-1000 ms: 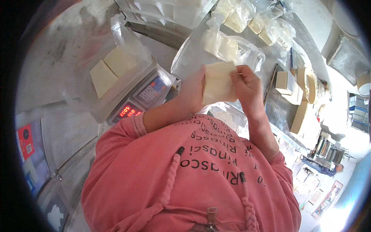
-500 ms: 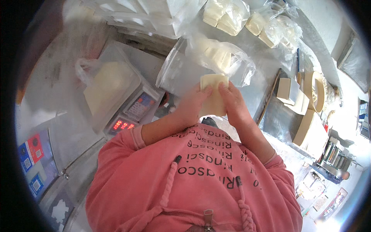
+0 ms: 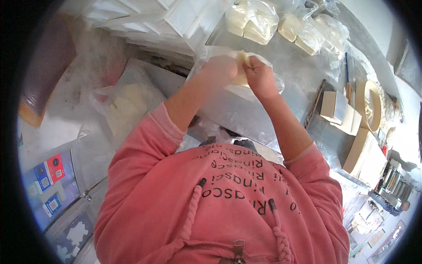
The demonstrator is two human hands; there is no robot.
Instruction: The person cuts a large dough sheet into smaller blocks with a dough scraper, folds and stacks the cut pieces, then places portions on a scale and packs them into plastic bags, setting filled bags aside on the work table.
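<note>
My right hand (image 3: 260, 77) is closed with thumb and fingers pinching the upper edge of a small stack of pale yellow dough sheets (image 3: 241, 75). Close beside it is my left hand (image 3: 221, 70), at the other side of the stack; its fingers are blurred, so their grip does not show. Both hands are over a clear plastic bag (image 3: 278, 81) on the metal table, and its film spreads around and behind them. What lies in the bag is mostly hidden by my hands.
Another plastic bag with pale sheets (image 3: 127, 103) lies to the left. Filled bags (image 3: 252, 22) line the far side of the metal table (image 3: 294, 70). White crates (image 3: 162, 17) stand at the far left. Boxes (image 3: 332, 107) and a round wooden hoop (image 3: 368, 105) are at the right.
Both hands have moved away from my body, from in front of the bag to over it, with the dough sheets. My left forearm and sleeve now cover the scale's lit display.
</note>
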